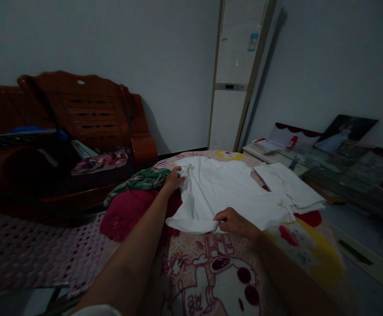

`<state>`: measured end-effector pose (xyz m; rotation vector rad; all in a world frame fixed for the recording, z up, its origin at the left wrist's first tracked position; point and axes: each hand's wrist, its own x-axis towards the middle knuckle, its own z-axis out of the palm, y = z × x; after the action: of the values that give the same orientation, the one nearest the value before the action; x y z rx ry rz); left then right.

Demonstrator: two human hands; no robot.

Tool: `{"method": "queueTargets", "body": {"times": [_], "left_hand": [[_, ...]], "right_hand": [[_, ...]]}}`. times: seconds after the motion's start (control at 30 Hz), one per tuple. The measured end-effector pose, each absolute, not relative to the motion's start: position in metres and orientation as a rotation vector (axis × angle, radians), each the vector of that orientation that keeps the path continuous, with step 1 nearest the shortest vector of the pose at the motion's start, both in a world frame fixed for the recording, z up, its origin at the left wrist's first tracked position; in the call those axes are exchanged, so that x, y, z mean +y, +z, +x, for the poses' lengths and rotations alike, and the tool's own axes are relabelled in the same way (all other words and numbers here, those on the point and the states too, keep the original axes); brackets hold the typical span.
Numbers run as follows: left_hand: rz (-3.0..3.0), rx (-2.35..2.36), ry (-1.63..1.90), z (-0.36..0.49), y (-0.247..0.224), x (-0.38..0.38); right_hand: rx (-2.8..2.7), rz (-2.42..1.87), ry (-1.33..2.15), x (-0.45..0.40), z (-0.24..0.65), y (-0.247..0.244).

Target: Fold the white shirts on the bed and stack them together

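A white garment (224, 188) lies spread on a table covered with a patterned cloth (185, 267). My left hand (174, 179) is at the garment's far left edge, its fingers pinching the white fabric. Nearer to me, my right hand (229, 220) grips the near hem, which is turned up in a narrow band. A folded white garment (287, 184) lies to the right, against the spread one. On the left, close to my left forearm, are a crimson garment (125, 213) and a green plaid cloth (145, 179).
A wooden bench (89, 114) with clothes on it stands at the left, near a pink woven surface (46, 250). A tall white cabinet-like unit (231, 79) stands in the corner. On the right, a glass-topped table (339, 169) holds papers and a photo (346, 131).
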<state>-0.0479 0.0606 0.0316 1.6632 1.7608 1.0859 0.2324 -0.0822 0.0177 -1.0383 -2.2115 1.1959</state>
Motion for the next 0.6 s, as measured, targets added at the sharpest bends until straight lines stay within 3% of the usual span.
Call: {"method": "queueTargets", "body": {"times": [0.4, 0.6], "left_hand": [[1.266, 1.313, 1.131, -0.049, 0.019, 0.054], [1.376, 1.305, 1.274, -0.045, 0.012, 0.061]], "right_hand": [[-2.404, -1.063, 1.001, -0.091, 0.223, 0.028], [-2.627, -1.041, 0.649, -0.099, 0.213, 0.027]]}}
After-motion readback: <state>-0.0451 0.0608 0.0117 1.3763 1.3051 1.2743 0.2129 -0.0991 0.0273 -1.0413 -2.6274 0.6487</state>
